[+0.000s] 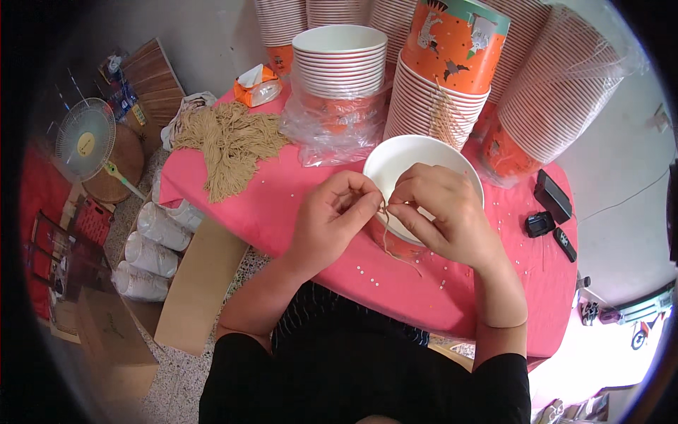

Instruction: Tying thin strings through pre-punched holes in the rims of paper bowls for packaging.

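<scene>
A paper bucket (380, 161), white inside and orange outside, stands in front of me on the pink-covered table. At its near left rim, my left hand (326, 225) and my right hand (452, 215) come close together. Both have thumb and fingers pinched on a thin tan cord (386, 237). One loose end of the cord hangs down over the bucket's outside toward the cloth. The exact spot between the fingertips is partly hidden, so I cannot tell whether the cord is knotted or passes through a hole.
A heap of tan cords (229, 145) lies at the left. Behind the bucket rise stacked paper buckets (434, 106), some in clear plastic. Small white dots (374, 279) are scattered over the pink cloth (452, 304). Black devices (553, 196) lie right; a fan (87, 141) stands left.
</scene>
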`<state>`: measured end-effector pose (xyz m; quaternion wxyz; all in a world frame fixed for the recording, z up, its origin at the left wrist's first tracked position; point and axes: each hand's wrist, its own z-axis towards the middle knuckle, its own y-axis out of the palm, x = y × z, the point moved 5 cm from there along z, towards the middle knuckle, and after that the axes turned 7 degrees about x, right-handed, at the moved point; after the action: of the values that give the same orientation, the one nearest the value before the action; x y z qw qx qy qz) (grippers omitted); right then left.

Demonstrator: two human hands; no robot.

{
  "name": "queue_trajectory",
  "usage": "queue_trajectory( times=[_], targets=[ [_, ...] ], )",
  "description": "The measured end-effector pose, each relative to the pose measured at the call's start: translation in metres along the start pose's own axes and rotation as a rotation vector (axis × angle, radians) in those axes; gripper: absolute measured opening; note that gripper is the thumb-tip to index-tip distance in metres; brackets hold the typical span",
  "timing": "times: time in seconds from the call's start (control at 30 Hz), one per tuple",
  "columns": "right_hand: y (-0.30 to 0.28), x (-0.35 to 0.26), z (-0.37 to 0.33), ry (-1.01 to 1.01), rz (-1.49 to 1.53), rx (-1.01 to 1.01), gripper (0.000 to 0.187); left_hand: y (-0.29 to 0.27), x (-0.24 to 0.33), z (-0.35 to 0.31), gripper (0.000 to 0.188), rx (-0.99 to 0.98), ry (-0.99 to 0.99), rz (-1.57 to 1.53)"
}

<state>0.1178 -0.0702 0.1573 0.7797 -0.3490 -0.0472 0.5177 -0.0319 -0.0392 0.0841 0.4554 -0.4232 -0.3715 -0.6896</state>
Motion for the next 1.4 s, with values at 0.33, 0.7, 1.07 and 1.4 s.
queue_trajectory(
  times=[0.33, 0.7, 1.07, 1.4],
  targets=[
    [0.002, 0.001, -0.001, -0.057, -0.117, 0.053, 0.016, 0.002, -0.006, -0.006, 0.010, -0.142, -0.159, -0.308],
    [0.007, 0.008, -0.006, 0.149, 0.116, -0.028, 0.011, 0.005, -0.002, -0.010, 0.011, -0.031, -0.100, -0.178],
    [0.007, 0.010, -0.010, 0.388, 0.270, -0.076, 0.018, 0.005, 0.001, -0.014, 0.015, 0.007, 0.186, -0.068],
    [0.017, 0.015, -0.016, 0.611, 0.342, -0.208, 0.022, 0.005, -0.005, -0.010, 0.008, -0.079, 0.019, -0.213]
  ],
)
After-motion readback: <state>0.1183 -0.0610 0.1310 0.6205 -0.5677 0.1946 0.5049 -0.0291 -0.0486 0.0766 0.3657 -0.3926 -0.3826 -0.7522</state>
